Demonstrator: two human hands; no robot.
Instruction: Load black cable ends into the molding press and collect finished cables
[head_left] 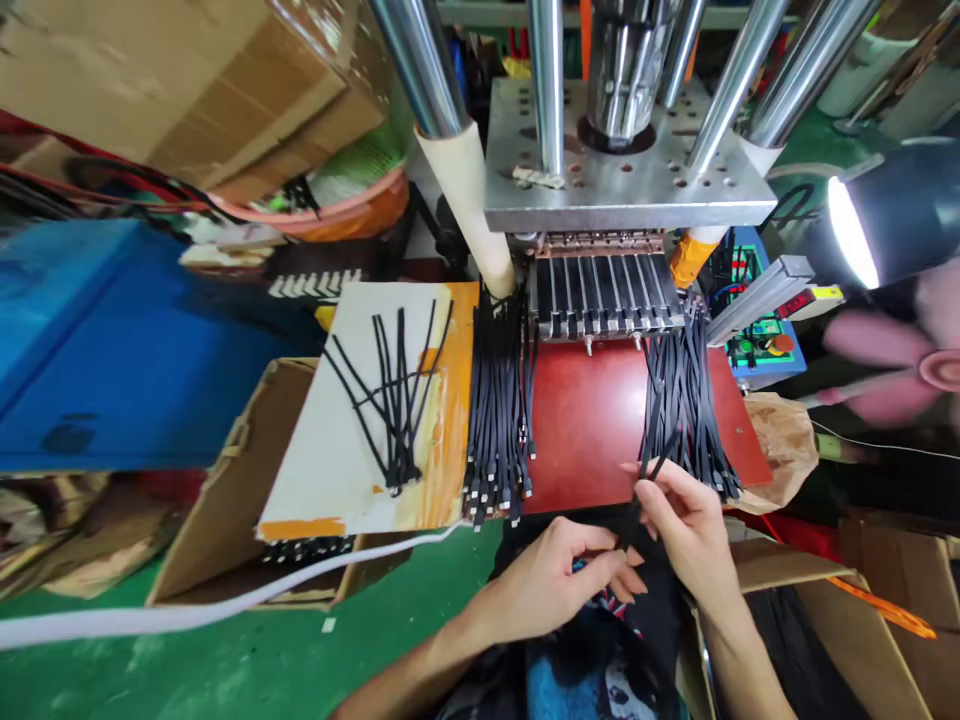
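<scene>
My right hand pinches a thin black flat cable just in front of the red work surface. The cable runs down to my left hand, whose fingers are closed around its lower end, and that end is hidden. Close behind my right hand hangs a bundle of black flat cables on the right side of the press. Another cable bundle, with small metal-tipped connectors, lies left of the red surface. Several loose black strips rest on the white board.
A press with a steel plate stands over a slotted fixture holding black strips. A lit lamp and a pink fan are at right. Open cardboard boxes flank me. A white hose crosses the left.
</scene>
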